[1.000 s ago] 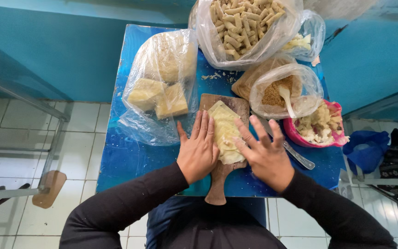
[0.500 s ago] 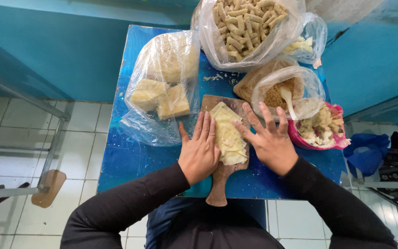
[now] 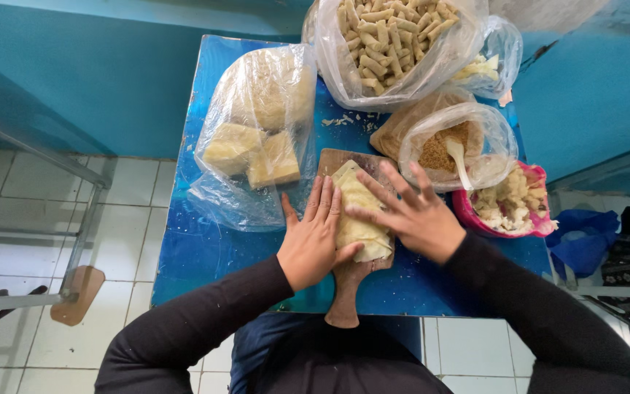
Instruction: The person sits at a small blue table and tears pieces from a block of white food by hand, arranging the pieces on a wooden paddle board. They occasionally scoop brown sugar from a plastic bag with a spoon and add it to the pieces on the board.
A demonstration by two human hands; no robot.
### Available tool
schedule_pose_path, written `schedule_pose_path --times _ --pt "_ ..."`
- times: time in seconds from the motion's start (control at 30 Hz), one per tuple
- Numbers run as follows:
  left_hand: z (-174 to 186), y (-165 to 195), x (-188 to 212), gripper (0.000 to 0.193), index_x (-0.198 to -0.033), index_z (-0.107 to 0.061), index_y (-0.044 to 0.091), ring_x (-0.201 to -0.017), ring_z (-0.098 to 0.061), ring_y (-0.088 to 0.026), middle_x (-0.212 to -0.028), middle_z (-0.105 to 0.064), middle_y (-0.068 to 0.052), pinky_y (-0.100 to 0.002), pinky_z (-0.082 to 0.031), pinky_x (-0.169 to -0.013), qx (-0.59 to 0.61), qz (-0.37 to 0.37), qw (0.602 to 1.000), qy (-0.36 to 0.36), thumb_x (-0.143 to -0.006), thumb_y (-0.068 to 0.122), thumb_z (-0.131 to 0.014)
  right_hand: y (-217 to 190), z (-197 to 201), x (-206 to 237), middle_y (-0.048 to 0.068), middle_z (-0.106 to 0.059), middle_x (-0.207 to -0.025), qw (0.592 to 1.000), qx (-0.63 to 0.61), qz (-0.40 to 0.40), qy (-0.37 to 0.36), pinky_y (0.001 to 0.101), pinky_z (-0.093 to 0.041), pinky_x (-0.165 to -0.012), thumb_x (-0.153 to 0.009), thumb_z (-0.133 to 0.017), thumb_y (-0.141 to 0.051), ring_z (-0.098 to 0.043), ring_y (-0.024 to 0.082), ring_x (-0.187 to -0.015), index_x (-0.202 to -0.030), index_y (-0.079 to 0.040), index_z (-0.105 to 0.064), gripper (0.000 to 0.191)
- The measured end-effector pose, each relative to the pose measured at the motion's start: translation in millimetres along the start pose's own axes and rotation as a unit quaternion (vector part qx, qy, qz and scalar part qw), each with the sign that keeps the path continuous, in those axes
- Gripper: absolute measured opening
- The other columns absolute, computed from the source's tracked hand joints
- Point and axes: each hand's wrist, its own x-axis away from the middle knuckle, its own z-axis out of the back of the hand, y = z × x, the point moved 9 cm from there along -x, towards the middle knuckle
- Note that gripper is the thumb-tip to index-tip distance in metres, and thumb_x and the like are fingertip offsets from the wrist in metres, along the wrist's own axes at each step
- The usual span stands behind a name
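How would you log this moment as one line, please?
left hand flat on wrapper | right hand pressing wrapper | wrapper on wooden board | blue table

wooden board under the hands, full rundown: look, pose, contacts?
The wooden board is brown, paddle-shaped, with a rounded handle pointing toward the person and overhanging the edge of the blue table. It lies flat. A pale yellow folded wrapper covers most of it. The left hand presses flat along the wrapper's left side, the right hand spreads over its right. A clear bag of pale blocks sits just left.
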Motion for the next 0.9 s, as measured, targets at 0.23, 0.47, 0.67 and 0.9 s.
schedule_pose_path --times 0.23,0.47,0.67,0.9 --pt "-5.8 -3.0 -1.2 0.105 -0.154 -0.022 -0.011 -0.156 -0.006 -0.038 -0.165 -0.015 -0.029 -0.086 -0.007 -0.104 0.009 0.012 1.000 -0.013 -0.091 0.067 -0.054 28.9 -42.7 -25.9 0.006 -0.026 -0.172 0.998 0.030 -0.045 -0.040 0.0603 0.005 -0.124 -0.096 -0.058 -0.027 -0.015 0.034 -0.158 -0.156 -0.046 -0.048 0.063" --pt "-5.6 -1.8 -5.7 0.106 -0.153 -0.023 -0.011 -0.155 -0.007 -0.039 -0.165 -0.017 -0.028 -0.086 -0.008 -0.102 0.007 0.006 1.000 -0.006 -0.090 0.068 -0.053 44.3 -45.0 -30.8 0.009 -0.026 -0.174 0.992 -0.030 -0.119 -0.039 0.0614 -0.001 -0.122 -0.094 -0.058 -0.018 -0.013 0.038 -0.157 -0.147 -0.040 -0.062 0.057" --pt "-6.4 -1.2 -6.6 0.105 -0.153 -0.025 -0.012 -0.155 -0.009 -0.038 -0.165 -0.019 -0.028 -0.086 -0.009 -0.102 0.005 0.005 1.000 0.000 -0.090 0.068 -0.052 46.7 -47.4 -32.2 0.010 -0.032 -0.170 0.981 -0.117 -0.138 -0.067 0.0621 -0.004 -0.121 -0.090 -0.062 -0.015 -0.016 0.039 -0.156 -0.133 -0.034 -0.068 0.047" --pt "-4.0 -0.1 -7.1 0.104 -0.153 -0.026 -0.011 -0.156 -0.009 -0.038 -0.165 -0.020 -0.027 -0.086 -0.009 -0.104 -0.009 0.001 1.000 0.013 -0.091 0.068 -0.051 51.4 -51.7 -42.6 0.011 -0.033 -0.169 0.986 -0.054 -0.153 -0.036 0.0639 -0.006 -0.120 -0.088 -0.063 -0.014 -0.016 0.039 -0.155 -0.140 -0.030 -0.068 0.055"
